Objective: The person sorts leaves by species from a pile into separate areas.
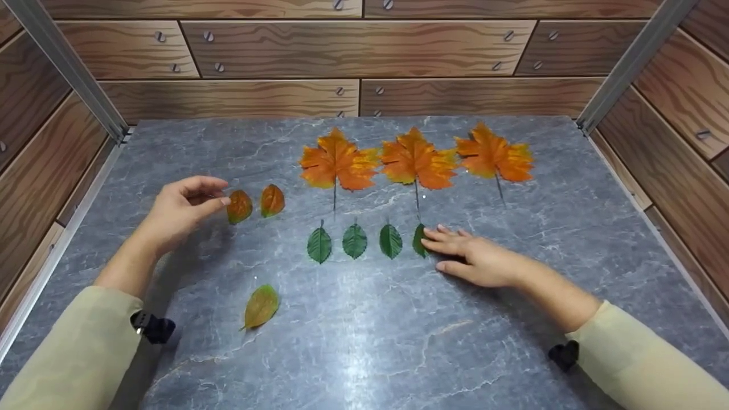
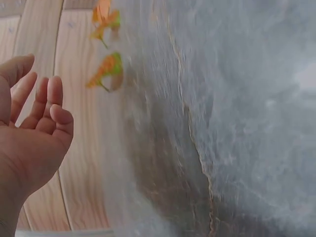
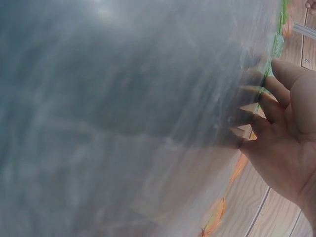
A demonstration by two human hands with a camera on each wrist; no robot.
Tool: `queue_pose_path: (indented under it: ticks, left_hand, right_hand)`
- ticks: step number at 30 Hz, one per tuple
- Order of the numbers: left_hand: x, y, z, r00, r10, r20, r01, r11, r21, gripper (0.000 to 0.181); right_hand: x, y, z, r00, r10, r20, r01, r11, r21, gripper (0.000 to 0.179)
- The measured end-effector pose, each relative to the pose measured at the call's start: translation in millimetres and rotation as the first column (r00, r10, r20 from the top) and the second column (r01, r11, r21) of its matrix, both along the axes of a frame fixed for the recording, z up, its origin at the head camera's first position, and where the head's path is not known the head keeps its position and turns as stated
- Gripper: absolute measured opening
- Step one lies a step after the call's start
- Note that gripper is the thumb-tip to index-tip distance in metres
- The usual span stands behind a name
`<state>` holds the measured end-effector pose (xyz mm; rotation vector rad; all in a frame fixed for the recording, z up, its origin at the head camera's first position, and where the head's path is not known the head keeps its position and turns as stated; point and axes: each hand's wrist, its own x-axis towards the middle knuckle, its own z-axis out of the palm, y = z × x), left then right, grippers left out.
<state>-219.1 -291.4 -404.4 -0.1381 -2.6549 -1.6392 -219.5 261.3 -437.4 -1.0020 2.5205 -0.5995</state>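
Note:
My left hand (image 1: 185, 208) hovers at the left with loosely bent fingers and nothing between them; its thumb tip overlaps the edge of an orange-brown leaf (image 1: 240, 206). In the left wrist view, that hand (image 2: 37, 118) shows its palm, apart from the leaves. A second orange-brown leaf (image 1: 273, 200) lies just to the right of the first. My right hand (image 1: 481, 256) lies low over the table with fingers straight, fingertips on the rightmost green leaf (image 1: 418, 240) and partly hiding it. Three more green leaves, including the leftmost leaf (image 1: 319, 245), form a row with it.
Three orange maple leaves with stems, the middle leaf (image 1: 417, 159) among them, lie along the back. A yellow-green leaf (image 1: 262, 306) lies alone at front left. Wood-patterned walls (image 1: 364, 48) and metal posts enclose the grey marbled table (image 1: 364, 353).

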Motion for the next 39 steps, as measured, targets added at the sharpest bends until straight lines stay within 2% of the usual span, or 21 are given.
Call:
queue_pose_path:
  ticks: [4,7,10,16,19,21,27,32,34,39]
  left_hand:
    - [12.0,16.8,7.3,0.991,-0.129,0.016,0.128,0.99,0.061,0.029]
    - [22.3,27.7,11.4,0.969,-0.239,0.059,0.234,0.968,0.087,0.027]
    - [31.8,35.9,12.5,0.934,-0.347,0.089,0.341,0.937,0.074,0.027]
    - [43.9,46.5,4.1,0.844,-0.518,0.138,0.517,0.855,0.045,0.027]
    - [50.4,48.5,-4.2,0.806,-0.562,0.183,0.565,0.824,0.04,0.026]
    - [55.4,48.0,-9.9,0.787,-0.581,0.21,0.585,0.81,0.046,0.023]
    - [66.4,38.9,-19.3,0.745,-0.624,0.238,0.619,0.779,0.103,0.019]
    - [69.3,31.8,-21.0,0.697,-0.665,0.268,0.669,0.737,0.091,0.022]
    - [69.8,30.1,-21.1,0.685,-0.673,0.28,0.688,0.724,0.056,0.027]
    - [68.8,28.9,-21.5,0.679,-0.674,0.289,0.714,0.698,-0.05,0.046]
  right_hand:
    - [0.5,0,0.8,1.0,-0.006,0.003,0.006,1.0,0.0,0.057]
    - [0.7,0,1.4,1.0,-0.012,0.007,0.012,1.0,0.0,0.057]
    - [0.6,0,1.7,1.0,-0.014,0.011,0.014,1.0,0.001,0.057]
    - [0.1,0,0.6,1.0,-0.013,0.013,0.013,1.0,0.009,0.057]
    - [-0.2,0,0.1,1.0,-0.014,0.013,0.014,1.0,0.011,0.057]
    - [-0.5,-1,0.0,1.0,-0.013,0.011,0.012,1.0,0.013,0.057]
    - [-0.7,-1,0.8,1.0,-0.012,0.013,0.012,1.0,0.008,0.057]
    - [-0.5,0,1.1,1.0,-0.015,0.016,0.015,1.0,0.006,0.057]
    - [-0.7,1,0.8,1.0,-0.012,0.013,0.012,1.0,0.004,0.057]
    - [-0.4,1,-0.3,1.0,-0.013,0.018,0.013,1.0,-0.011,0.057]
